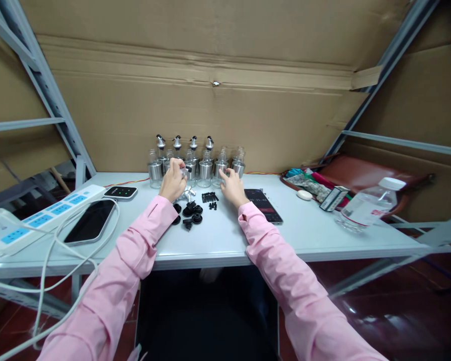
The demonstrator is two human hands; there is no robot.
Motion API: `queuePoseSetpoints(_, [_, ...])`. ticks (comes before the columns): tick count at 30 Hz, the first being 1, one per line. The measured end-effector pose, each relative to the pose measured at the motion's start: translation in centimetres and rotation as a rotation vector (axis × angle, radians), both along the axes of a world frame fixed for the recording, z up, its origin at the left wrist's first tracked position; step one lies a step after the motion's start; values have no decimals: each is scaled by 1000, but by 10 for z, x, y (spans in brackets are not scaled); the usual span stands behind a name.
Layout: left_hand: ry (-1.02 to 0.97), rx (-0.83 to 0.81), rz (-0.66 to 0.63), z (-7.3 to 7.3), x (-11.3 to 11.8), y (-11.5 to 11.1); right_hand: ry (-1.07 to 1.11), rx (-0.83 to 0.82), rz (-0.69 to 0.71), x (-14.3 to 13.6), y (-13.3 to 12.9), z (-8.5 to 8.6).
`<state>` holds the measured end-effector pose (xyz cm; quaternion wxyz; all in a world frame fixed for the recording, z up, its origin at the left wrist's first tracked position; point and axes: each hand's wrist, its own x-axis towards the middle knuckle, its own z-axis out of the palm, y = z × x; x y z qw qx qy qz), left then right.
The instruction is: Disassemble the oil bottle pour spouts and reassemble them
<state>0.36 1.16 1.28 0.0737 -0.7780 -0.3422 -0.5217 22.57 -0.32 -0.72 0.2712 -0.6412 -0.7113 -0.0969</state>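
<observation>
My left hand (pixel 173 181) is closed, pinching a small silver pourer spout (pixel 184 171) with a black tip in front of the bottles. My right hand (pixel 233 186) is beside the front glass bottle (pixel 220 168), thumb and fingers curled but apart, with nothing visible between them. I cannot tell whether it touches the bottle. Several glass bottles with silver bands stand upright in rows; some at the back carry silver pourers (pixel 177 142) with black tips. Below my hands lie loose silver spouts (pixel 190 191), black stoppers (pixel 192 209), black tubes (pixel 210 196) and small black plugs (pixel 213 206).
Right of my right hand lies a phone (pixel 265 203) with a timer showing. A power strip (pixel 56 215), another phone (pixel 90 220), a small device (pixel 121 193) and white cables occupy the left. Farther right are a small box (pixel 333 198), a water bottle (pixel 372 205) and a brown bag (pixel 376 168).
</observation>
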Motion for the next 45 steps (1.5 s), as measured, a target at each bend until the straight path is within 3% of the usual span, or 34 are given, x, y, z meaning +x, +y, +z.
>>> queuePoseSetpoints(4, [26, -7, 22, -1, 1, 1, 108, 0, -17, 1, 3, 0])
queuePoseSetpoints(9, [35, -31, -9, 1, 4, -3, 398, 133, -124, 12, 14, 3])
queuePoseSetpoints(16, [46, -27, 55, 12, 9, -22, 594, -21, -67, 37, 33, 3])
queuePoseSetpoints(20, [66, -46, 45, 15, 12, -24, 550, 40, -73, 34, 31, 0])
queuePoseSetpoints(23, [-1, -100, -20, 15, 15, -21, 443, 292, -58, 19, 18, 4])
queuePoseSetpoints(28, [-284, -314, -244, 14, 22, -18, 93, 569, 285, -15, -12, 17])
queuePoseSetpoints(31, [-440, -470, -415, 18, 27, -22, -36, 617, 339, -27, -22, 21])
queuePoseSetpoints(34, [-524, -525, -526, 23, 32, -30, -74, 679, 303, -32, -27, 22])
queuePoseSetpoints(42, [-424, -794, -628, 21, 45, -44, -108, 773, 341, -38, -31, 21])
queuePoseSetpoints(45, [-378, -761, -571, 19, 45, -50, -103, 758, 361, -38, -31, 20])
